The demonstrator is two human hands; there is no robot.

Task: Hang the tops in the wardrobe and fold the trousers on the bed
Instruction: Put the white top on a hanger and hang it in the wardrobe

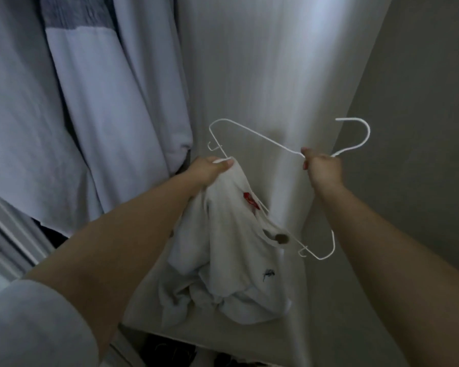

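Observation:
A white wire hanger (260, 137) is held up in front of the wardrobe side panel. My right hand (322, 168) grips its neck just below the hook. My left hand (210, 170) grips the collar of a white top (223, 260) together with the hanger's left shoulder. The top has a red label inside the neck and a small dark emblem lower down. It hangs bunched below the hanger, with part of the lower wire threaded through it.
Pale garments (90, 115) hang in the wardrobe at the left. The wardrobe's white side panel (263, 62) stands straight ahead, with a grey wall (421, 128) at the right. Dark items lie on the floor at the bottom edge.

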